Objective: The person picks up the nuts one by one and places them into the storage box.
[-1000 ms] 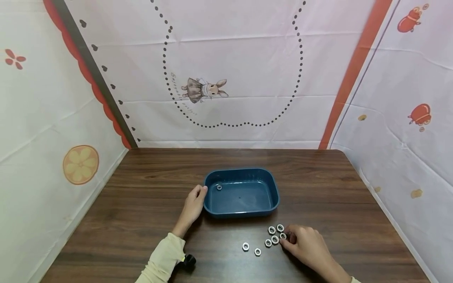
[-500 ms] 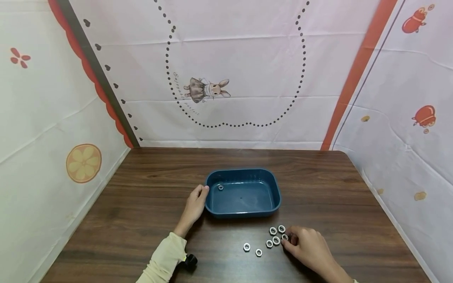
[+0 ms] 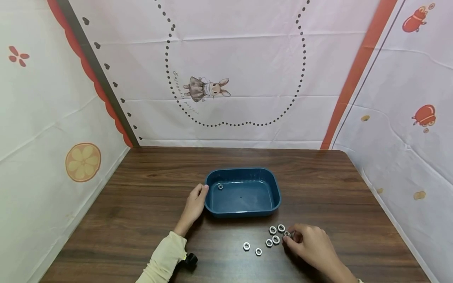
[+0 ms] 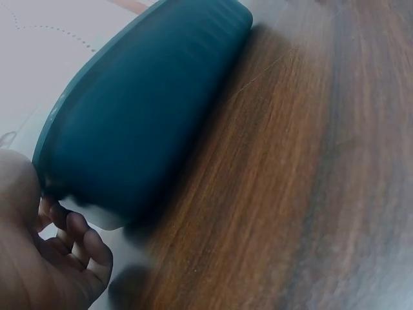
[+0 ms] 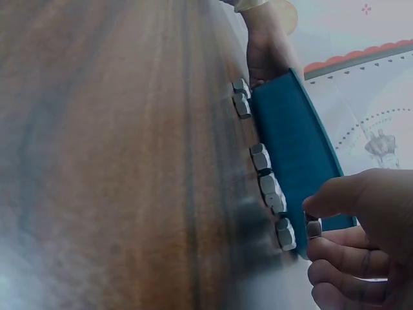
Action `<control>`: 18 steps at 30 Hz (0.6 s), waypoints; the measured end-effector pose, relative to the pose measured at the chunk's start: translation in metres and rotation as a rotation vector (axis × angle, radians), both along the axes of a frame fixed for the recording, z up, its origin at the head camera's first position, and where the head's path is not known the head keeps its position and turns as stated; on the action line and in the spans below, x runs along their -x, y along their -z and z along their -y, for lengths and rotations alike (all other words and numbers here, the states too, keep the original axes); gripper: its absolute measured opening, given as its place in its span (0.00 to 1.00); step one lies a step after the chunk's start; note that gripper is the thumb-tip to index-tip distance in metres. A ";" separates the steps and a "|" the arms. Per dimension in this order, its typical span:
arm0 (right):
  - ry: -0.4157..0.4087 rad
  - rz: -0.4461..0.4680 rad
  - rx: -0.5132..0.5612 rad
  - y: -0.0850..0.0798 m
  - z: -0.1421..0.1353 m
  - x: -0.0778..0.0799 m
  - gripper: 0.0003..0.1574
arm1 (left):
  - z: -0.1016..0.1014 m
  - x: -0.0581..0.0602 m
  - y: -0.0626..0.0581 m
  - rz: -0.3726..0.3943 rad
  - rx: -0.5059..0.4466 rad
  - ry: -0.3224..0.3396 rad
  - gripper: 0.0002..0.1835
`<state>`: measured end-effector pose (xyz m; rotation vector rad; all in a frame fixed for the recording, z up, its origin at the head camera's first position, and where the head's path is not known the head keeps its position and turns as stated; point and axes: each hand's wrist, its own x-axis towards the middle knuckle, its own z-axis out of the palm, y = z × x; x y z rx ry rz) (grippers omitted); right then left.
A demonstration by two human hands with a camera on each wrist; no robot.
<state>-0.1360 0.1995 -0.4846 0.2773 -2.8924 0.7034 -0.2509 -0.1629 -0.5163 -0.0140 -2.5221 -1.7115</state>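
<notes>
A blue rectangular plastic tray sits mid-table, one hex nut lying inside near its left end. My left hand holds the tray's left rim, thumb over the edge and fingers on the outer wall. Lower right of the tray, my right hand pinches a hex nut between thumb and fingertips; the right wrist view shows it off the tabletop. Close by its fingertips lies a group of several silver nuts. Two more, a larger nut and a smaller nut, lie further left.
The brown wood-grain table is bordered by a printed white cloth at the back and both sides. A small black object sits by the left sleeve.
My right hand has lifted one nut from the group and shifted slightly away from the others. The left hand keeps its hold on the tray; the head view shifts a little.
</notes>
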 end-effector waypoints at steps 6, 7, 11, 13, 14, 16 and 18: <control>-0.023 -0.050 0.007 -0.006 0.001 0.002 0.09 | 0.000 0.001 0.000 0.006 0.001 0.002 0.21; -0.030 -0.064 0.009 -0.007 0.001 0.002 0.09 | 0.001 0.001 0.000 0.006 0.002 0.003 0.21; -0.069 -0.126 0.024 -0.013 0.000 0.006 0.10 | 0.001 0.000 0.000 0.006 0.008 0.009 0.22; -0.087 -0.147 0.031 -0.017 -0.001 0.009 0.10 | 0.001 0.000 -0.001 0.005 0.008 0.011 0.21; -0.095 -0.158 0.032 -0.019 -0.001 0.010 0.10 | 0.001 -0.001 -0.001 0.004 0.007 0.012 0.21; -0.110 -0.178 0.031 -0.023 -0.002 0.014 0.10 | 0.001 -0.001 -0.001 0.001 0.004 0.012 0.21; -0.123 -0.199 0.020 -0.026 -0.001 0.019 0.10 | 0.000 -0.001 -0.002 0.000 0.001 0.012 0.22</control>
